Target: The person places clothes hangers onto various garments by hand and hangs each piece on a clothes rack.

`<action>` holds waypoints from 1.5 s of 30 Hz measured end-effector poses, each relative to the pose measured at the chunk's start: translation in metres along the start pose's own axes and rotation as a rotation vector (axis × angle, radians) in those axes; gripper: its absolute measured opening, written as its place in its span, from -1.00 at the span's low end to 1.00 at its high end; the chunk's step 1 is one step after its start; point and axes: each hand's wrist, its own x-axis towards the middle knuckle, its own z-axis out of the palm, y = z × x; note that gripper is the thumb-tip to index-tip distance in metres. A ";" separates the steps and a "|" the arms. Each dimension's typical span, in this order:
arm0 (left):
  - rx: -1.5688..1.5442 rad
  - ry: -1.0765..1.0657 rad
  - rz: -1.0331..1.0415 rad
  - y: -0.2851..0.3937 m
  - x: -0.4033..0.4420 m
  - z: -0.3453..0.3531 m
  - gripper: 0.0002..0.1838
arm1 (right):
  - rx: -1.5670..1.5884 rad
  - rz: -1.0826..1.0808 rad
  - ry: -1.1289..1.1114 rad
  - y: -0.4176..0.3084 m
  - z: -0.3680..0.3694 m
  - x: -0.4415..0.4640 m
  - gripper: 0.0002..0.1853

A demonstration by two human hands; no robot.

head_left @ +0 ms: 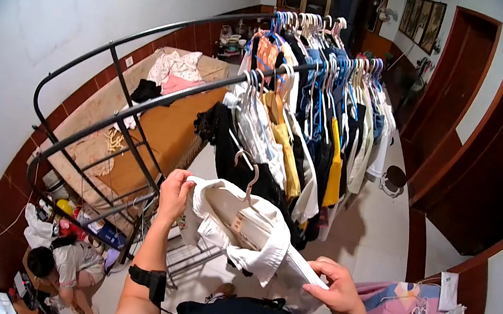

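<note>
Both hands, left [173, 196] and right [339, 289], are pinching opposite shoulders of a white collared garment [276, 245], seemingly keeping it spread around its pale hanger [252, 181].

Both forearms raised, left hand [173, 197] and right hand [337, 289] pinching, apart.

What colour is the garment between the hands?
White, best seen in the head view: the shirt.
</note>
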 end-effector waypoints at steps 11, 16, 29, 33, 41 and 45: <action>-0.130 0.077 0.040 -0.035 0.142 0.020 -0.86 | -0.152 -0.121 0.208 -0.038 0.015 0.104 -0.64; -0.245 0.144 0.098 -0.086 0.193 0.051 -0.85 | -0.179 -0.164 0.297 -0.037 0.025 0.160 -0.67; -0.458 0.183 0.003 -0.167 0.199 0.162 -0.83 | -0.657 0.004 0.590 0.028 0.039 0.210 -0.85; -0.449 0.161 0.023 -0.168 0.206 0.168 -0.80 | -0.770 -0.027 0.722 0.038 0.038 0.220 -0.87; -0.463 0.160 0.009 -0.165 0.198 0.168 -0.73 | -0.730 -0.067 0.821 0.058 0.038 0.210 -0.85; -0.189 0.166 0.011 -0.152 0.170 0.151 -0.56 | -0.738 -0.108 0.963 0.076 0.048 0.183 -0.78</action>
